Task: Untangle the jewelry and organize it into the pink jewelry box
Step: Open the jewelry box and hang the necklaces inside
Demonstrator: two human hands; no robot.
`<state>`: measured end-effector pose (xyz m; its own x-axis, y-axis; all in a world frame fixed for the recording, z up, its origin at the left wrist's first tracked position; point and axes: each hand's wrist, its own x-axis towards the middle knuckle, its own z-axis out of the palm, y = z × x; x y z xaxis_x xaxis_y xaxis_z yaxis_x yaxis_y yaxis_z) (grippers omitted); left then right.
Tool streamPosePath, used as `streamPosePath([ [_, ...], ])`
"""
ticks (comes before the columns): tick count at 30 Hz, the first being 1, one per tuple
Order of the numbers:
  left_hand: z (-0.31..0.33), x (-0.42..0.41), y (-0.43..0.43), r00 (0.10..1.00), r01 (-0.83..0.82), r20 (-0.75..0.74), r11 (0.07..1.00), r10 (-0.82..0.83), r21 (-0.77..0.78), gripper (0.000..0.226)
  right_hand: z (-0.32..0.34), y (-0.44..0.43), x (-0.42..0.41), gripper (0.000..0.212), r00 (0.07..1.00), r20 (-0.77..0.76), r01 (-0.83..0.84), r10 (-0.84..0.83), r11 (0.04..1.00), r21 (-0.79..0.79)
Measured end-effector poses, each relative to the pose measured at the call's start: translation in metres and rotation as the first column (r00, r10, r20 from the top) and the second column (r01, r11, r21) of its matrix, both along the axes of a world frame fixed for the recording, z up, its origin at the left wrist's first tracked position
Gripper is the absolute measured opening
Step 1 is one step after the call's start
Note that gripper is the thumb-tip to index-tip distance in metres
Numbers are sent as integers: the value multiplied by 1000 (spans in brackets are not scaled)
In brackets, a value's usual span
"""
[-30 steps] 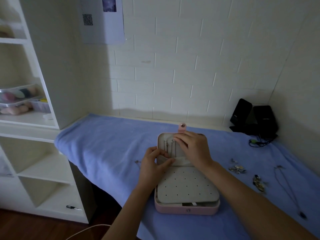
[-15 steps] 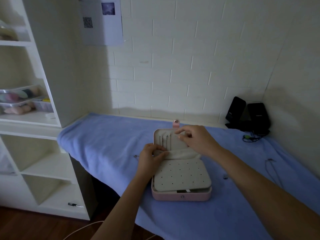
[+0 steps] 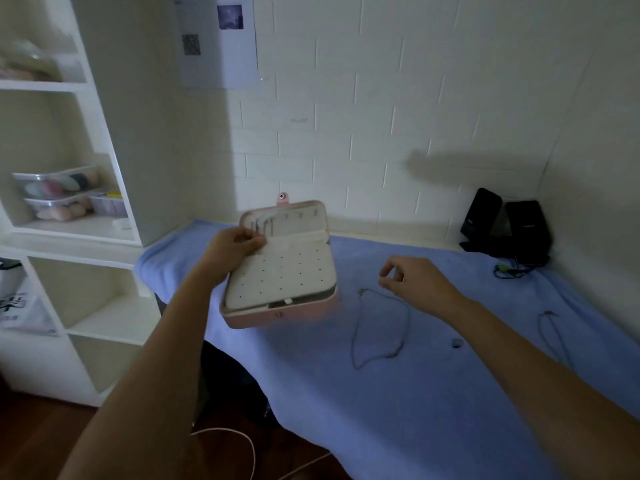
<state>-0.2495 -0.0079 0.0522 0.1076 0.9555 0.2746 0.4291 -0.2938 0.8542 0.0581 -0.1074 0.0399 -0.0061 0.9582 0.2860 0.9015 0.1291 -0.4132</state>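
Note:
My left hand [image 3: 230, 249] grips the left edge of the open pink jewelry box [image 3: 298, 308] and holds it tilted above the blue cloth [image 3: 381, 410]. A cream perforated panel [image 3: 282, 277] covers the box's base. A few thin chains [image 3: 263, 224] hang from hooks in the lid. My right hand [image 3: 412, 284] hovers to the right of the box, fingers bent and slightly apart, just over one end of a thin necklace [image 3: 403, 327] that lies looped on the cloth.
A second necklace [image 3: 550, 329] and a small round piece [image 3: 457, 343] lie further right. Two black speakers [image 3: 504, 225] with a green-tipped cable [image 3: 509, 270] stand in the back corner. White shelves [image 3: 86, 237] with plastic containers flank the left. A white cord [image 3: 242, 445] lies on the floor.
My right hand left the lid and moved right, down to the necklace on the cloth. My left hand lifted and tilted the box off the cloth.

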Motion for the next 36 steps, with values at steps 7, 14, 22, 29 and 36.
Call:
streamPosePath([
  [7, 4, -61, 7, 995, -97, -34, 985, 93, -144, 14, -9, 29, -52, 23, 978, -2, -207, 208, 970, -124],
  [14, -1, -75, 8, 993, -119, -2, 973, 121, -199, 12, -22, 65, -106, 37, 946, 40, -308, 322, 929, -204],
  [22, -16, -85, 16, 994, -90, 34, 959, 103, -268, 16, -50, 100, -95, 39, 954, 293, 27, 62, 956, -291],
  [29, -21, -73, 19, 996, -50, 62, 957, 70, -285, 16, -36, 82, -56, 16, 973, 68, -182, 222, 912, -368],
  [36, -19, -56, 15, 996, -36, 72, 959, 58, -280, 22, -19, 64, -38, 15, 500, -863, -371, -71, 883, -288],
])
